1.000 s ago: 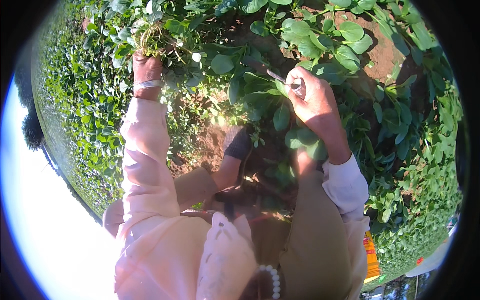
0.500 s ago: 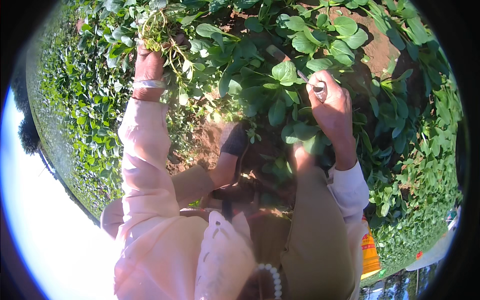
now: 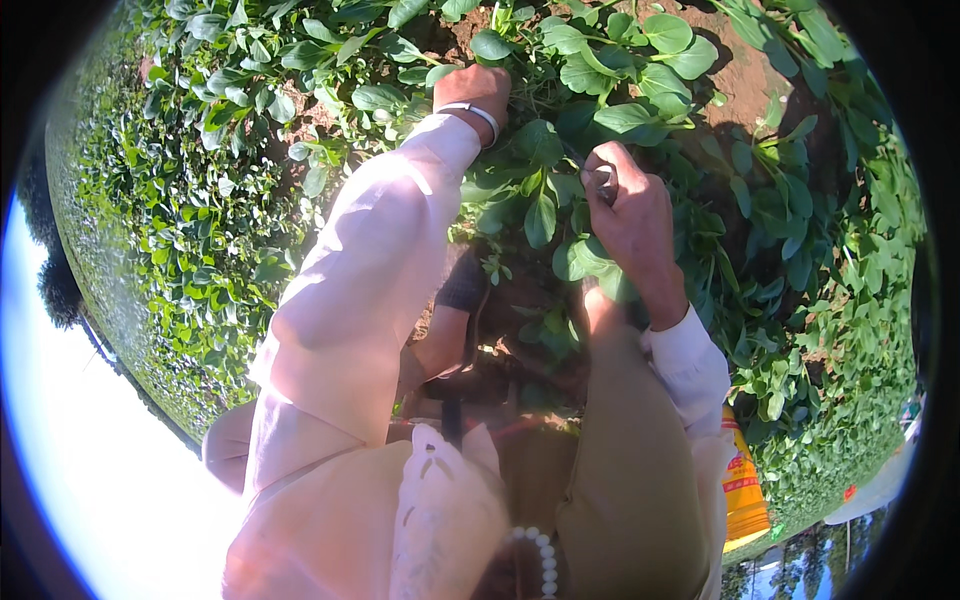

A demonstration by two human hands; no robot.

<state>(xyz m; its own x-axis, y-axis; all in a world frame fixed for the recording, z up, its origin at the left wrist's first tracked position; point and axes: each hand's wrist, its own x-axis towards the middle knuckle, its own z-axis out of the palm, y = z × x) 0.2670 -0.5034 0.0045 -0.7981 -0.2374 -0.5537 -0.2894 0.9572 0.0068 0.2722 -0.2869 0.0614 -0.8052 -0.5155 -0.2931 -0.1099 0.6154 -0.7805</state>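
My left hand, with a pale bracelet at its wrist, reaches in among the leafy green plants at the upper middle. Leaves and the hand itself hide its fingers, so what they touch does not show. To its right, my right hand is closed around a hand tool with a round metal handle end. The tool's working end is lost among the leaves. A broad-leaved plant stands between the two hands, and another leafy plant grows just beyond the right hand.
My shoe and bent legs are close below the plants. Bare reddish soil shows at the upper right. Beside my right leg is a yellow-orange bag. Dense low greenery spreads along the left.
My left hand has moved right from the far-left plants, and the pulled weeds seen in it no longer show there. My right hand has shifted slightly left; the tool's blade is now hidden.
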